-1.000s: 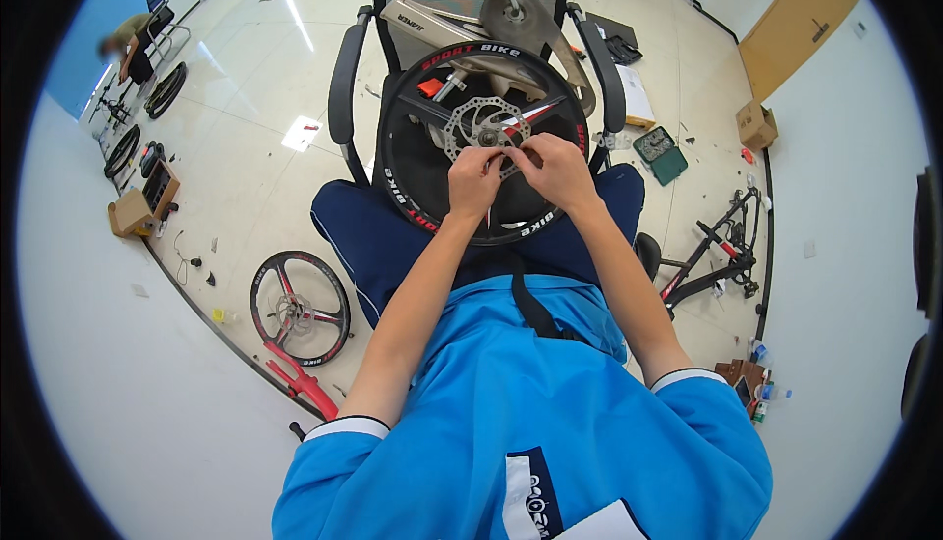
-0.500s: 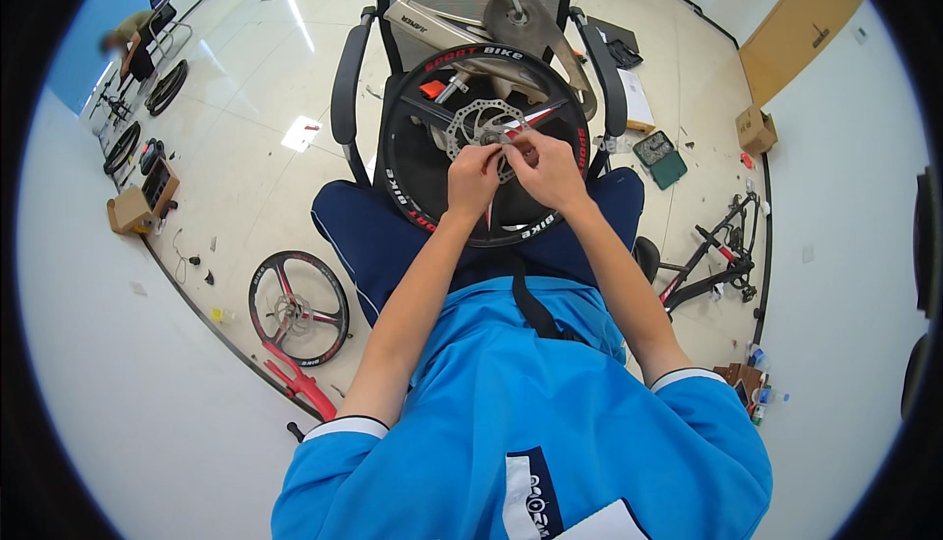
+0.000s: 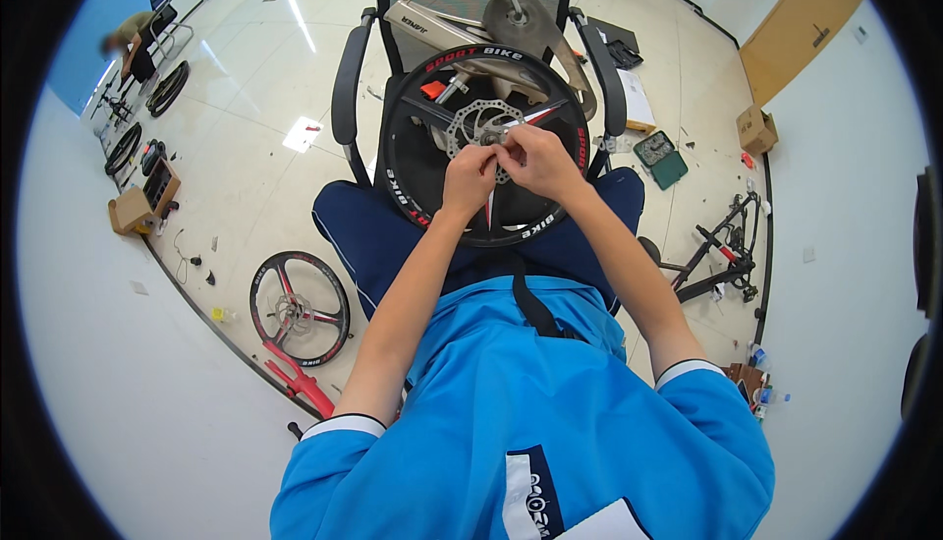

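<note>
A black three-spoke bike wheel point(image 3: 401, 169) with red accents rests across my thighs and the front of the chair. At its centre is a silver brake disc point(image 3: 460, 125). Just below the hub, my left hand point(image 3: 471, 178) and my right hand point(image 3: 538, 161) meet, fingertips pinched together in front of the disc. Whatever small thing lies between the fingers is hidden by them. Beyond the wheel, a silver bike frame part point(image 3: 420, 21) and a crank with a round grey guard point(image 3: 519, 24) lie on the chair point(image 3: 344, 88).
A second wheel point(image 3: 299, 308) and a red fork point(image 3: 298, 383) lie on the floor at left. At right are a dark bike frame point(image 3: 709, 250), an open green case point(image 3: 661, 160) and a cardboard box point(image 3: 755, 131). Another person point(image 3: 134, 41) bends down at far left.
Both hands have shifted slightly left, and my right hand has moved up a little at the hub. The wheel stays in place.
</note>
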